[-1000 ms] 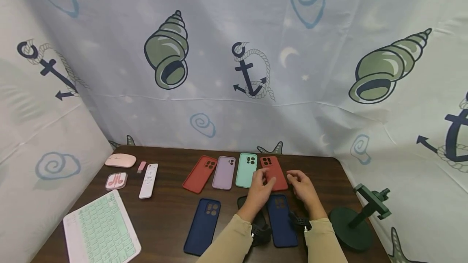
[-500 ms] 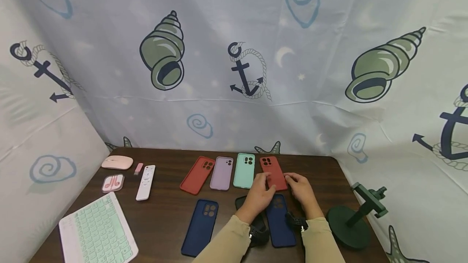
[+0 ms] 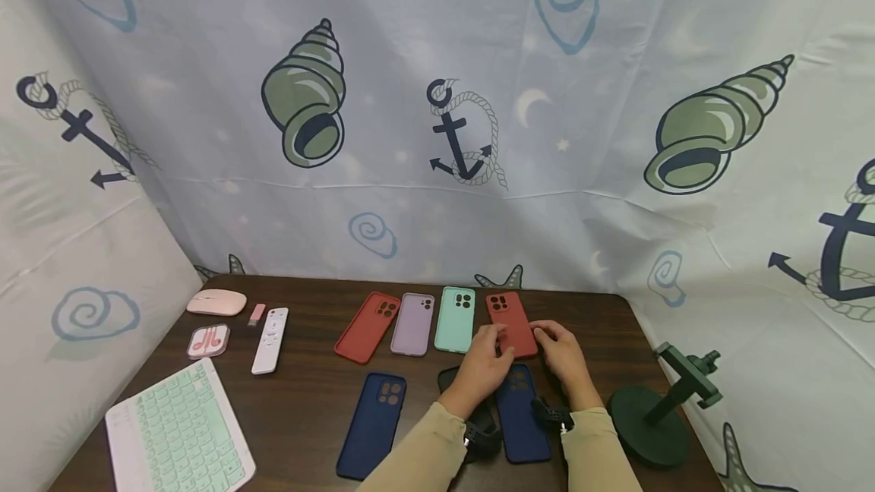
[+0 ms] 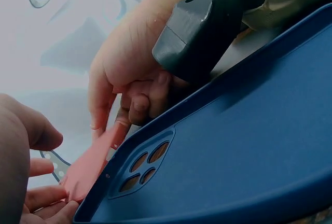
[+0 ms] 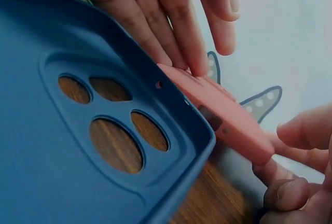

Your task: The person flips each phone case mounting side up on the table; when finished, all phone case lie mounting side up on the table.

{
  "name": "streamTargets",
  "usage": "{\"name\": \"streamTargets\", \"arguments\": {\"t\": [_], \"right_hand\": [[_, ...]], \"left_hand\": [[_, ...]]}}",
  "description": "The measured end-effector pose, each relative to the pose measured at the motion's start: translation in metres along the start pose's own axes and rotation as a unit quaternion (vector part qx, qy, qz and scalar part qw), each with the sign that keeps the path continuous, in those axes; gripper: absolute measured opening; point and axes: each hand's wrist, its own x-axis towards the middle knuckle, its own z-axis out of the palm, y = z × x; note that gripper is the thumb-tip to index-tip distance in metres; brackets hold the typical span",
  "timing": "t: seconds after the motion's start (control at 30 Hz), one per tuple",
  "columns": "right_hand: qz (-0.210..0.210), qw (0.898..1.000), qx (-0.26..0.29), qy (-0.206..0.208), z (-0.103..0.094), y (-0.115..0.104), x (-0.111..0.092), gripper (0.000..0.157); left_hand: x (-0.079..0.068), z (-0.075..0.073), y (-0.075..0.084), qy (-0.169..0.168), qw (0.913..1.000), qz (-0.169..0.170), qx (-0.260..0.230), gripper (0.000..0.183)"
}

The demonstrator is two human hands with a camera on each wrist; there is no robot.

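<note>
A red phone case (image 3: 514,329) lies on the table between the two hands, camera cutouts at its far end. My left hand (image 3: 481,363) reaches over its left side, with relaxed fingers (image 5: 179,37) touching it in the right wrist view. On the other side, my right hand (image 3: 562,351) has its fingertips against the case's right edge. In the left wrist view its loosely bent fingers meet the red case near a corner. A blue phone case (image 3: 522,416) lies just nearer, below the wrists. Under the left wrist a dark phone case (image 3: 447,378) is mostly covered.
Another red case (image 3: 368,327), a purple case (image 3: 412,325) and a mint case (image 3: 454,319) line the back. Left lie a blue case (image 3: 371,425), white remote (image 3: 270,341), keyboard (image 3: 184,431), mouse (image 3: 216,301) and earphone box (image 3: 208,341). A green stand (image 3: 649,425) occupies the right.
The left fingers have shifted slightly nearer along the red case, and the right hand has come in against its right edge. The camera view has turned a little.
</note>
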Motion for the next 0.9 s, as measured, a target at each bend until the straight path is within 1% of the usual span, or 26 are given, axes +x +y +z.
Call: {"name": "streamTargets", "arguments": {"t": [0.13, 0.3, 0.4, 0.6, 0.77, 0.9], "right_hand": [[-0.005, 0.999, 0.035, -0.008, 0.0, 0.001, 0.001, 0.023], [-0.011, 0.997, 0.073, -0.029, 0.0, -0.001, 0.001, 0.022], [-0.026, 0.995, 0.088, -0.038, -0.001, -0.001, 0.001, 0.022], [-0.069, 0.99, 0.101, -0.069, -0.006, -0.001, 0.001, 0.031], [-0.082, 0.986, 0.112, -0.096, -0.009, 0.002, 0.001, 0.038], [-0.096, 0.982, 0.121, -0.11, -0.01, 0.004, 0.0, 0.04]], "left_hand": [[0.001, -0.002, 0.001, -0.003, 1.0, -0.001, 0.001, 0.046], [0.001, -0.002, 0.0, -0.004, 1.0, -0.007, -0.003, 0.045], [0.001, -0.002, -0.001, -0.003, 1.0, -0.003, -0.008, 0.046], [0.003, -0.001, -0.003, 0.0, 0.9998, 0.017, -0.005, 0.05], [0.004, 0.0, -0.004, -0.008, 0.9997, 0.02, -0.015, 0.054], [0.003, -0.001, -0.004, -0.01, 0.9994, 0.015, -0.028, 0.057]]}}
